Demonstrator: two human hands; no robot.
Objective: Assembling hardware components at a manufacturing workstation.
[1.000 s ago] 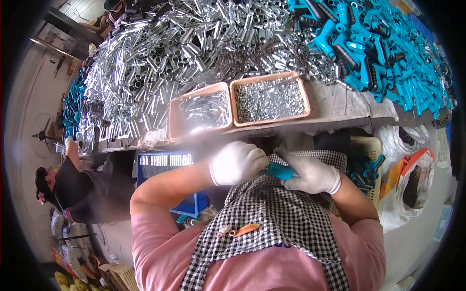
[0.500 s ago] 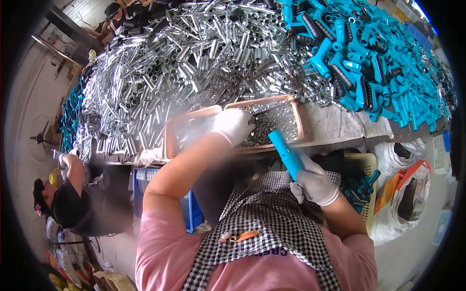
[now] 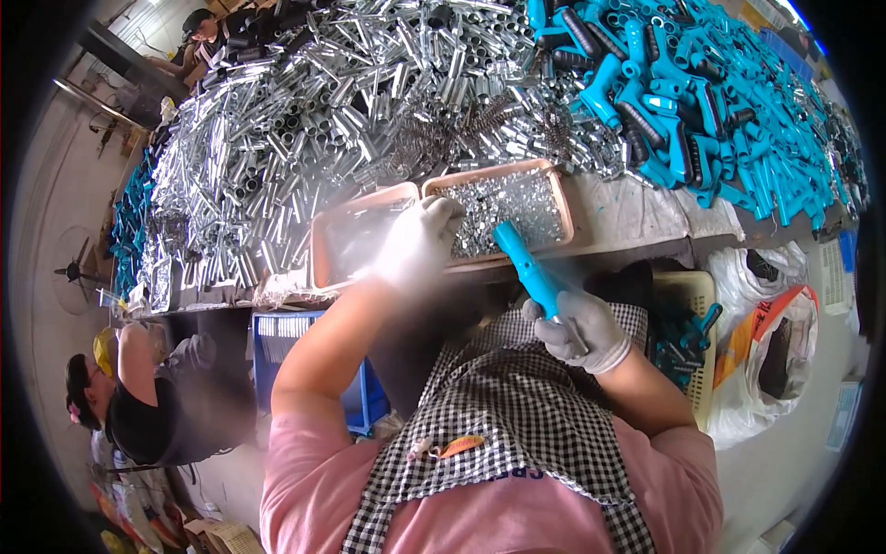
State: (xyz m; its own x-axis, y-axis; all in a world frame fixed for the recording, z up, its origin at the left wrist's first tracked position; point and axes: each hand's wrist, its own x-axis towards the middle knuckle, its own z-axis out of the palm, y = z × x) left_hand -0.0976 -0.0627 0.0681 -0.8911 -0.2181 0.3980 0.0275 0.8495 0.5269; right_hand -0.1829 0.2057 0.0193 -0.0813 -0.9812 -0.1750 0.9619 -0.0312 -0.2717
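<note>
Left to right, the first thing I'd worry about is the left tray (image 3: 320, 254): the left hand (image 3: 417, 242) hangs right where it meets the right tray (image 3: 563, 210), so a low wrist could snag a rim and spill stuff, or something dropped could land in the wrong tray. Those small metal parts (image 3: 517, 198) look tiny, and glove fabric (never great for fiddly bits) could let one slip. Next over, the teal handle (image 3: 530, 266) tilts with its far end above the front of the right tray, so a careless swing could knock that edge. As for grip, the left fingers are bent, but blur and glare mean I can't tell if they're closed or pinching anything. The right hand (image 3: 592, 334) is clamped around the handle's near end, a silvery piece (image 3: 578, 343) showing beside the fingers; a loose hold there could let it twist.
</note>
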